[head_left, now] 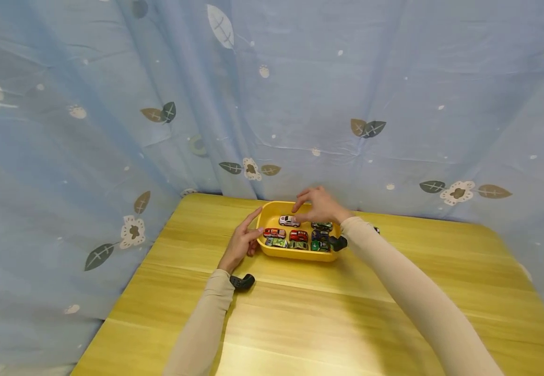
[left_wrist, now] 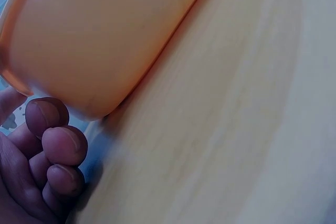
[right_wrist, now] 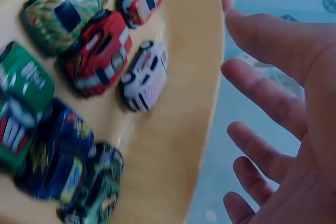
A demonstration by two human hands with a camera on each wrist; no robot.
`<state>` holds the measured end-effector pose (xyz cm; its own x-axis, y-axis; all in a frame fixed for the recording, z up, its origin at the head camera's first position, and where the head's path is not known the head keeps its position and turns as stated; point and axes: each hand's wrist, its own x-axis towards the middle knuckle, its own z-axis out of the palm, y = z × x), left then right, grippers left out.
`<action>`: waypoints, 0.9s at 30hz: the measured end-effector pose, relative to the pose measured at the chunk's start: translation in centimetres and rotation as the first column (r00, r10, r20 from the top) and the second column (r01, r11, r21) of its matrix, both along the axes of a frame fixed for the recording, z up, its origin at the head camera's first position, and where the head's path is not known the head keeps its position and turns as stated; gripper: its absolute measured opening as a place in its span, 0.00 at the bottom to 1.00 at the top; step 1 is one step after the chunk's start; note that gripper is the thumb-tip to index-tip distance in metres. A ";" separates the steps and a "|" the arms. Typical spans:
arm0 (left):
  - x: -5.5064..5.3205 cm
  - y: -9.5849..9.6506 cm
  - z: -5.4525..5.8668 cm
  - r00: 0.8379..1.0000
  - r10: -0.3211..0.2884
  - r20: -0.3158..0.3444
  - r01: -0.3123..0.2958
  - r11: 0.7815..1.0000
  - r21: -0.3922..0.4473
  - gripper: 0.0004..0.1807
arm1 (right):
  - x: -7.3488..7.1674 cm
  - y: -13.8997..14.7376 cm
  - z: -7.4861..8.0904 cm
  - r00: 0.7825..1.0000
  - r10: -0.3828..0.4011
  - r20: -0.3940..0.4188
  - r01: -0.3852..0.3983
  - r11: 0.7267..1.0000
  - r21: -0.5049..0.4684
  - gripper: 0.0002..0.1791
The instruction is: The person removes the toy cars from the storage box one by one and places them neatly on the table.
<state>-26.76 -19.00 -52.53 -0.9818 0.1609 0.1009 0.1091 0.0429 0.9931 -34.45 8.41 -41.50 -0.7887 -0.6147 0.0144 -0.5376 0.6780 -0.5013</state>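
Observation:
A yellow plastic bin stands near the table's back edge with several toy cars inside. My left hand holds its left end, thumb and index finger at the rim; the left wrist view shows the other fingers curled beside the outer wall. Above the bin's back right part is my right hand, fingers spread and holding nothing. Its fingertips are nearest the white toy car, which sits apart from the other cars toward the back. A red toy car and a blue toy car lie among the others.
The bin stands on a wood-grain table. Close behind the table hangs a blue patterned curtain. A small dark object, partly hidden by the right sleeve, lies right of the bin. Black wrist devices are on both wrists.

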 end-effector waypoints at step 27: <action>-0.3 0.0 0.0 1.000 0.012 0.009 -0.012 1.000 -0.009 0.33 | -1.6 -5.3 -2.9 0.996 0.083 0.044 -0.091 0.972 0.217 0.09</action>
